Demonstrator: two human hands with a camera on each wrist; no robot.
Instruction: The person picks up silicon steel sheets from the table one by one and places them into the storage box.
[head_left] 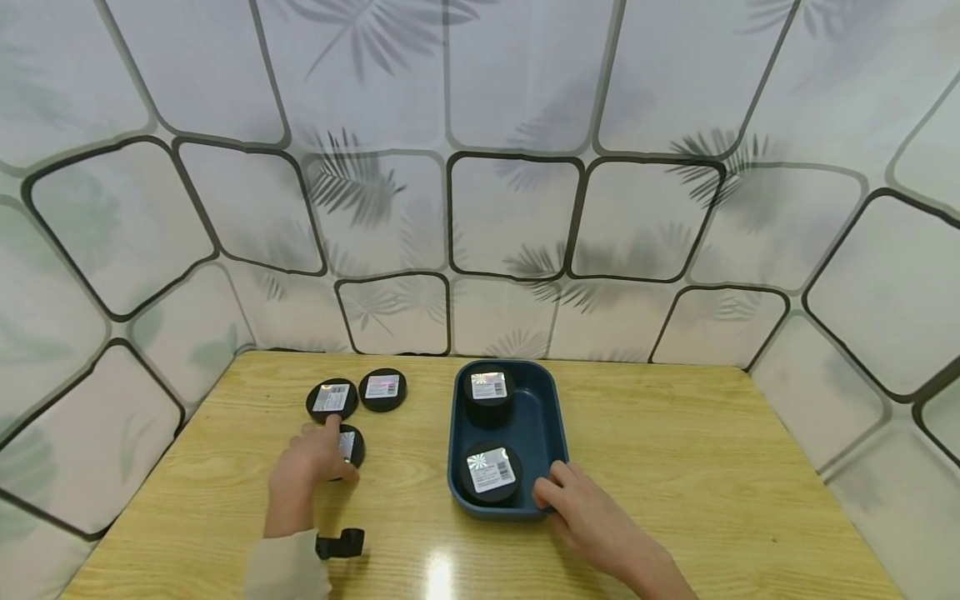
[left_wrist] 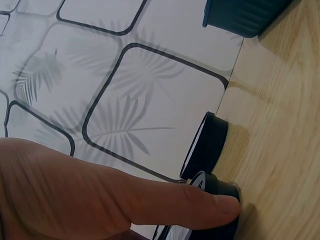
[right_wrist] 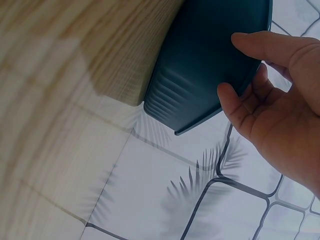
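Note:
My left hand (head_left: 306, 460) grips a flat, round black tub (head_left: 354, 450) with a white label on top, at the left of the table. Its thumb is at the near edge and its fingers at the far side, hiding part of the tub. Just beyond are two similar labelled tubs, the left tub (head_left: 332, 399) and the right tub (head_left: 383, 390). My right hand (head_left: 592, 512) holds the near right corner of a dark blue tray (head_left: 542, 425), fingers at its rim. Inside the tray, one black tub (head_left: 491, 473) sits at the near end and a taller black stack (head_left: 489, 396) at the far end.
The wooden table (head_left: 675, 467) extends to both sides of the tray. A patterned curtain or cloth (head_left: 510, 217) rises behind the table's far edge and round both sides. A black strap end (head_left: 341, 543) juts out from my left wrist.

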